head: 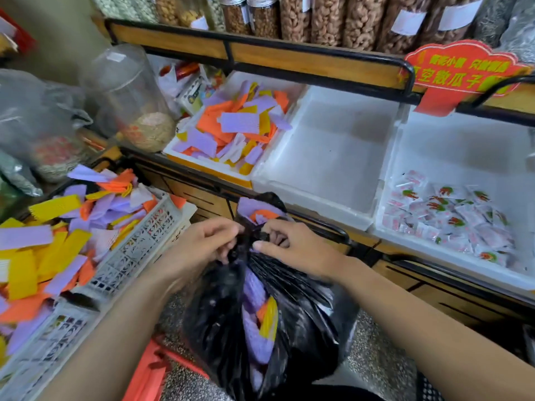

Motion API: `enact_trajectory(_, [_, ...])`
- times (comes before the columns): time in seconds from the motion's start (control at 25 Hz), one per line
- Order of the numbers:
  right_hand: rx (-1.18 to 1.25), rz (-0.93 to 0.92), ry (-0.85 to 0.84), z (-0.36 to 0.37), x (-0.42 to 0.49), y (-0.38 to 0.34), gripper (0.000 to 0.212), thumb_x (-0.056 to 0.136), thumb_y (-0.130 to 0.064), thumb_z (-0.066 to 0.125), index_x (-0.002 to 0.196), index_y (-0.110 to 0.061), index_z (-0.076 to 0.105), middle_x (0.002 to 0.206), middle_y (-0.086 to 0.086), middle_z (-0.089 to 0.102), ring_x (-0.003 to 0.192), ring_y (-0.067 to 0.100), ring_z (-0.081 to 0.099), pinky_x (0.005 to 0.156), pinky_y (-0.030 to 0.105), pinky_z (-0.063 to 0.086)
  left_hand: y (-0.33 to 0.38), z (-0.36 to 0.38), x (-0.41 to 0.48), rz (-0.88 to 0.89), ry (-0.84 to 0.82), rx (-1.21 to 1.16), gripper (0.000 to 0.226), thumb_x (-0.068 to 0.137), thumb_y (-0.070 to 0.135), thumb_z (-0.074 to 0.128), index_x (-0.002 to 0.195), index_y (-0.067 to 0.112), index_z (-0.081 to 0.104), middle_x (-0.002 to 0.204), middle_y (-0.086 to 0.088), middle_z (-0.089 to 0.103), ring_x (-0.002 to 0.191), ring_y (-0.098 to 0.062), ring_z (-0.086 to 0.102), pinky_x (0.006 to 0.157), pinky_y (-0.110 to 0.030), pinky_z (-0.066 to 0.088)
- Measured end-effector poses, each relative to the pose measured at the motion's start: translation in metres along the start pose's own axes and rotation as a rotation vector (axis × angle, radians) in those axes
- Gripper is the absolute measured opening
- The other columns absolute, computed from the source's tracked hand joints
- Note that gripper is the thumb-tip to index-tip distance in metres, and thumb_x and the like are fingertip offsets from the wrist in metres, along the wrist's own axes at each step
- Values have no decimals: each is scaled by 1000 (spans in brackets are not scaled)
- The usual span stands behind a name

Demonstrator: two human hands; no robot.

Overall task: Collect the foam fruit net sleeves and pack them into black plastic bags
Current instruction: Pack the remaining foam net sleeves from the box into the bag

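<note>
fingers (224, 250) of left hand (199, 244) and right hand (298, 247) curled, pinching the gathered neck of crinkled black plastic bag (304, 314) | purple, orange and yellow foam net sleeves (257, 340) show through the bag's gap | more sleeves heaped in grey lattice plastic crate (139, 250) at left and in white foam box (208, 167) behind

Jars (327, 18) of nuts, some with white labels, stand in a row on the top shelf (289, 55). A red sign (460, 70) hangs at its right end. Below sits a white foam box (327, 157), and just right of it a second box (463, 134) holds small wrapped packets (445, 221). A clear jar (127, 91) stands at left.
</note>
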State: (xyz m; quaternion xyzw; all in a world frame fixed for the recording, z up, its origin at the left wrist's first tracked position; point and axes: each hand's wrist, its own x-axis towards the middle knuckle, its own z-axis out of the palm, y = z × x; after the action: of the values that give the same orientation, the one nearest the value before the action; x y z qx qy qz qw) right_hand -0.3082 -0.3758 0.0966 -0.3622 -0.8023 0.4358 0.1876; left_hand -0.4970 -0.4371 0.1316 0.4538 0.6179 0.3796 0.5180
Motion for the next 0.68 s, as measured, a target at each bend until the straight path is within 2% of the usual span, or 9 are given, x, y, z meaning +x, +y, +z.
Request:
enact_trajectory(0.08, [-6,-2,54,15,-4,9,32,89,-29,64,65,-24,42,59,-8,34,57,6,32,55,18,27,-24,-2,-7,-35,39,14,9,94,17,54,93,13,62,69,-5,56,63,-15,50,56,-19,43])
enact_trajectory(0.16, [55,-8,103,31,-8,16,26,89,-20,64,67,-15,51,61,-6,37,58,8,33,55,19,28,-45,2,-8,7,85,216,6,91,18,60,93,17,65,74,-9,61,70,-15,55,64,-23,40])
enact_trajectory(0.24, [118,2,215,45,-11,21,12,88,-14,65,76,-15,65,69,0,50,62,11,46,58,24,43,-62,5,-4,59,125,278,10,90,13,61,85,19,67,73,-4,65,68,-10,56,65,-24,39])
enact_trajectory(0.32, [308,61,251,53,-16,17,12,89,-8,62,84,-16,70,82,0,53,71,7,54,64,23,53,-75,6,0,67,153,267,17,92,12,58,79,18,67,70,-2,65,63,-7,54,64,-24,40])
enact_trajectory(0.44, [344,75,157,58,-23,9,19,97,-8,47,82,-17,54,85,-2,40,72,-2,45,72,15,45,-78,17,3,67,224,129,23,94,11,54,72,13,61,56,4,50,53,-6,43,56,-21,34])
enact_trajectory(0.52, [373,94,133,56,-25,6,16,100,-9,40,88,-13,49,84,-4,38,72,-3,41,75,15,39,-77,27,9,43,306,-45,22,94,13,54,73,11,61,65,-3,49,63,-11,44,64,-27,34])
enact_trajectory(0.6, [432,130,131,48,-28,8,16,101,-9,38,89,-14,49,84,-4,39,72,-4,43,76,17,43,-79,27,17,-4,400,-191,23,94,14,54,74,12,63,70,-5,53,71,-16,47,70,-32,36])
enact_trajectory(0.68, [475,185,91,37,-36,17,17,100,-8,38,88,-13,49,88,-1,39,73,-6,46,75,17,47,-85,18,20,-72,481,-281,27,95,13,53,69,13,62,67,-4,51,69,-17,46,69,-31,36])
